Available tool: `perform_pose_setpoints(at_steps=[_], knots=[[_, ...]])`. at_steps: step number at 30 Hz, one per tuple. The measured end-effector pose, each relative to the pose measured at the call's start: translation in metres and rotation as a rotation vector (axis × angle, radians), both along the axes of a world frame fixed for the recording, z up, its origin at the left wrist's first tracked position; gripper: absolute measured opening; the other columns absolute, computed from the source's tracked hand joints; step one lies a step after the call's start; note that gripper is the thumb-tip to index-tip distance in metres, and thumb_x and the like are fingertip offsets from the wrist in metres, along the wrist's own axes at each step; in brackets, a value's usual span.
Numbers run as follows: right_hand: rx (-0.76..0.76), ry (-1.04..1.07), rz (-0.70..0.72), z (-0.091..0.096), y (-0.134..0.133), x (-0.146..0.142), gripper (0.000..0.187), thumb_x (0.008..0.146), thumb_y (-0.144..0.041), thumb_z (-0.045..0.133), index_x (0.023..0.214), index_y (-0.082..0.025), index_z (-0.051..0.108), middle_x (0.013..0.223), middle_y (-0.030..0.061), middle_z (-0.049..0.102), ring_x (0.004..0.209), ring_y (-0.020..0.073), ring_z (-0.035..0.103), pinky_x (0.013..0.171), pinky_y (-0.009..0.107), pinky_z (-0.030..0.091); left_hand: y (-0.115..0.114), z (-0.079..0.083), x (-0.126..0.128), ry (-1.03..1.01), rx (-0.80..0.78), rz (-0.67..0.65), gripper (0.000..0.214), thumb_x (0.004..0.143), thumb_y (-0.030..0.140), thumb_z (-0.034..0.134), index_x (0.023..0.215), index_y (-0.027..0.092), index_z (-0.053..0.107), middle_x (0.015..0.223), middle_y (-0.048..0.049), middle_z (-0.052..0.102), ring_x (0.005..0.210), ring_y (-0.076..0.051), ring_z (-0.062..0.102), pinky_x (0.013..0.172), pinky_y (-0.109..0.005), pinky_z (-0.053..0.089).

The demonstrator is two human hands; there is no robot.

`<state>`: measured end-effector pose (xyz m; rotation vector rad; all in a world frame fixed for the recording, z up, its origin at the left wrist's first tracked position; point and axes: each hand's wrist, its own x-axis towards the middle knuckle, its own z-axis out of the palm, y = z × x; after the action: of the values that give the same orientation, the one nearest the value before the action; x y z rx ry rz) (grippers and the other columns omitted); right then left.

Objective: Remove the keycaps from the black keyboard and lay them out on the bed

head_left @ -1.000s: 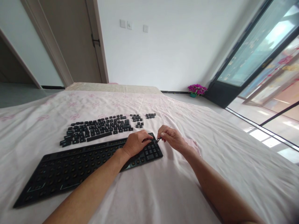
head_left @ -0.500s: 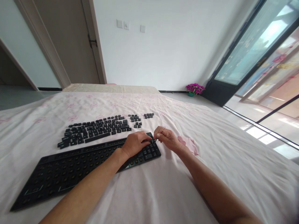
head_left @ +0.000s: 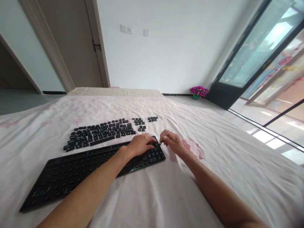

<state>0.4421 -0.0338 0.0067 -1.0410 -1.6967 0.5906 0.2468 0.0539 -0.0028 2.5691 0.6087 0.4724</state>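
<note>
A black keyboard point(head_left: 78, 164) lies at a slant on the cloth, most of its keycaps off and the bare key sockets showing. Keycaps still sit in its number pad point(head_left: 154, 155) at the right end. Over that end rests my left hand point(head_left: 140, 144), thumb and forefinger apart at the number pad; nothing shows between them. My right hand point(head_left: 172, 140) is closed in a pinch on a thin dark tool point(head_left: 161, 143), whose tip meets the keyboard's upper right edge. The tool's exact kind is too small to make out.
Loose black keycaps point(head_left: 102, 131) lie in keyboard-like rows behind the keyboard, with smaller groups point(head_left: 139, 121) to their right. A pink patch of cloth point(head_left: 194, 148) is beside my right wrist. Pale floral cloth point(head_left: 180, 190) covers the surface. Purple flowers point(head_left: 199, 91) stand by the far wall.
My left thumb and forefinger have spread apart and drawn back slightly from the tool. My right hand keeps its pinch at the keyboard's edge. The whole view has shifted slightly.
</note>
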Motion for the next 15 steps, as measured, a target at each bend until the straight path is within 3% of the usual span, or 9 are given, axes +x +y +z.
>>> perform_pose_setpoints(at_steps=[4, 9, 15], knots=[[0.021, -0.102, -0.006, 0.003, -0.002, -0.007, 0.031, 0.094, -0.036, 0.052, 0.068, -0.019, 0.056, 0.076, 0.0032, 0.06, 0.074, 0.0149, 0.057, 0.071, 0.03, 0.046, -0.002, -0.001, 0.008, -0.028, 0.017, 0.02, 0.02, 0.076, 0.033, 0.07, 0.096, 0.028, 0.069, 0.085, 0.0023, 0.066, 0.076, -0.016, 0.062, 0.065, -0.023, 0.043], [-0.041, -0.013, -0.146, -0.006, -0.006, -0.015, 0.033, 0.096, -0.041, 0.043, 0.079, -0.018, 0.058, 0.072, 0.0008, 0.054, 0.06, 0.0112, 0.05, 0.056, 0.025, 0.042, -0.009, -0.008, 0.023, -0.122, 0.007, -0.018, 0.017, 0.083, 0.038, 0.064, 0.084, 0.022, 0.067, 0.08, 0.0012, 0.064, 0.076, -0.015, 0.06, 0.065, -0.022, 0.041], [0.212, 0.003, -0.295, -0.017, -0.007, -0.032, 0.028, 0.098, -0.03, 0.039, 0.075, -0.02, 0.051, 0.073, 0.001, 0.052, 0.068, 0.0138, 0.052, 0.066, 0.029, 0.045, -0.012, -0.014, 0.027, -0.168, 0.145, -0.106, 0.024, 0.094, 0.037, 0.048, 0.09, 0.023, 0.067, 0.082, -0.0004, 0.061, 0.077, -0.014, 0.057, 0.068, -0.022, 0.041]])
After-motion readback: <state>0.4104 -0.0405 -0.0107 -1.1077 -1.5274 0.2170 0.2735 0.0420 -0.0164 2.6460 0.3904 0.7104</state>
